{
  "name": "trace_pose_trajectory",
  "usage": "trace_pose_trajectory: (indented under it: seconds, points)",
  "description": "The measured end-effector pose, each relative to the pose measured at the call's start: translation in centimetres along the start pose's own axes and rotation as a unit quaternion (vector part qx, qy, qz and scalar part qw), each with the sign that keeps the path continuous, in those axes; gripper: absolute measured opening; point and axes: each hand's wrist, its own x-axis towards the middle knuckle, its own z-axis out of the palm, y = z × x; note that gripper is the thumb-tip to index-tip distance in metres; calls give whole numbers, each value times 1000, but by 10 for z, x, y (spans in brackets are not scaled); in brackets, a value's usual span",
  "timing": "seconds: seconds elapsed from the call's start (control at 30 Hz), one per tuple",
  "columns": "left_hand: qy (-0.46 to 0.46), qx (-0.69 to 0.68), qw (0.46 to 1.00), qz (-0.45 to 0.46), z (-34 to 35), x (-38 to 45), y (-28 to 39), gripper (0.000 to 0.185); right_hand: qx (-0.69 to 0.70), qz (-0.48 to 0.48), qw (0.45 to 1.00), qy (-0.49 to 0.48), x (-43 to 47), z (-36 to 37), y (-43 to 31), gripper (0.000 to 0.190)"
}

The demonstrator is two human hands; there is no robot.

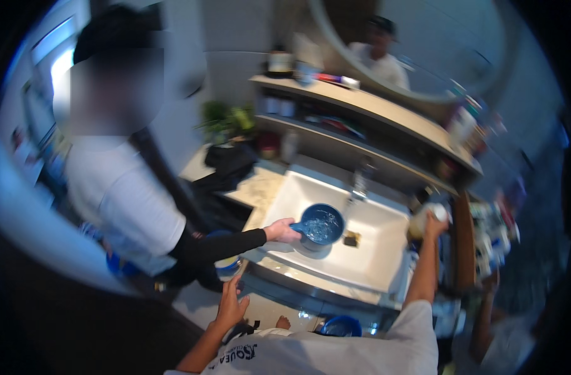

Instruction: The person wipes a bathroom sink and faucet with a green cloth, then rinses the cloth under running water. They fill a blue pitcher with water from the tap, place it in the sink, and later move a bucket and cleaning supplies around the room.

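Note:
My right hand point(436, 228) grips a bottle point(417, 224) with a white cap at the right end of the white sink point(384, 262). The bottle's contents look yellowish, and blur hides its details. My left hand point(232, 303) is raised in front of the counter's edge, empty, with its fingers apart. Over the left half of the basin, a co-worker's hand point(282, 230) holds a blue dipper point(322, 224) by its handle, with water moving inside. A small yellow and dark piece point(351, 239), possibly a sponge, lies on the basin floor below the chrome faucet point(360, 180).
A co-worker point(126, 201) in a white shirt and black sleeve stands at the left. Behind the sink runs a two-level shelf point(384, 110) bearing toiletries, under a round mirror point(435, 47). A plant point(227, 122) and black cloth point(229, 164) occupy the left counter. Below is a blue bucket point(341, 326).

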Motion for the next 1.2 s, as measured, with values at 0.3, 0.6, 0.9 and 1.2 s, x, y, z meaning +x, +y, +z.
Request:
trace_pose_trajectory:
  seconds: [0.3,0.6,0.9,1.2]
  points:
    - [112,-12,988,-108,-35,-28,-22,60,-232,59,968,-80,47,13,35,76]
    - [100,-17,990,-97,-30,-36,-34,63,-292,99,941,-141,66,29,62,105]
    - [59,-23,992,-106,-23,-20,-24,64,-149,136,977,-69,33,-26,-6,66]
    - [-17,-35,998,-49,8,6,-1,64,-264,88,952,-127,12,-34,-47,68]
